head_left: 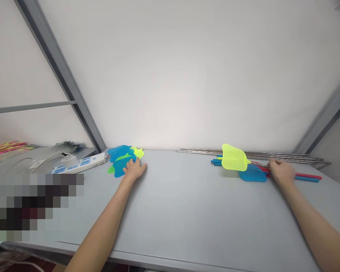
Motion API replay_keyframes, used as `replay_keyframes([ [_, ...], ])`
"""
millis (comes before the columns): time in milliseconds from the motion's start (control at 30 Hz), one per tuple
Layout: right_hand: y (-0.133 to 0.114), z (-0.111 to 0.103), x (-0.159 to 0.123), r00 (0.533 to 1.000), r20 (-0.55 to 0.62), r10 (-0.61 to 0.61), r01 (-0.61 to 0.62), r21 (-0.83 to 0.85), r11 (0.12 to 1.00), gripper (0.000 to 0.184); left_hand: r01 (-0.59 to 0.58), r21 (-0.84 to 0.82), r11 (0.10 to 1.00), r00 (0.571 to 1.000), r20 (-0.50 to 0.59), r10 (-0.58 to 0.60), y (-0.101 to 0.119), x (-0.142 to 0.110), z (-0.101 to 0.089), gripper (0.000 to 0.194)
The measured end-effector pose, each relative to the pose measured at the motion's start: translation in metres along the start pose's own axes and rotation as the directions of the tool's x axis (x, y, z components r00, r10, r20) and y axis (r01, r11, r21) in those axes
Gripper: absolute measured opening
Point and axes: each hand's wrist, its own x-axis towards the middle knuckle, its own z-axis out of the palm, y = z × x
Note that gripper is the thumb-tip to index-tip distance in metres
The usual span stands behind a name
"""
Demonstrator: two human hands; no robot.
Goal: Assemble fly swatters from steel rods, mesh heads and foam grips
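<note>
At the left, my left hand point(134, 170) lies with its fingers spread over a blue fly swatter head point(122, 167). More loose heads, blue point(119, 152) and yellow-green point(138, 152), are piled just behind it. My right hand point(282, 172) is closed round the metal rod of a yellow fly swatter point(234, 158), whose perforated head points left and is raised off the table. Below that head lies a blue fly swatter point(252, 174). Red point(308, 176) and blue handles point(307, 180) stick out to the right past my hand.
Several thin metal rods point(294, 157) lie along the wall at the back right. A white power strip point(85, 163) rests on the grey table point(187, 219) at the left. Beyond a metal frame post point(56, 68), pink and yellow strips point(8, 148) lie on another surface. The lower left is pixelated.
</note>
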Motion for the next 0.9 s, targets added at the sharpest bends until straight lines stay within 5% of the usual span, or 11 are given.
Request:
replay_keyframes([
  [167,0.014,-0.002,0.006,0.994,-0.006,0.106,-0.106,-0.021,0.994,0.033,-0.011,-0.002,1.0,0.999,-0.03,0.011,-0.002,0.002,0.002,0.064],
  [567,0.017,0.001,0.012,0.989,-0.024,0.143,-0.142,0.032,0.989,0.024,0.036,-0.042,0.998,0.99,-0.133,-0.041,-0.002,0.004,0.003,0.051],
  [700,0.015,0.0,0.014,0.996,0.025,0.09,-0.092,0.065,0.994,0.011,0.026,-0.046,0.999,0.991,-0.133,-0.032,-0.001,0.003,0.003,0.05],
  [900,0.012,-0.003,0.013,0.996,0.086,0.011,-0.02,0.116,0.993,0.022,0.012,-0.048,0.999,0.993,-0.12,-0.018,-0.002,0.002,0.001,0.047],
])
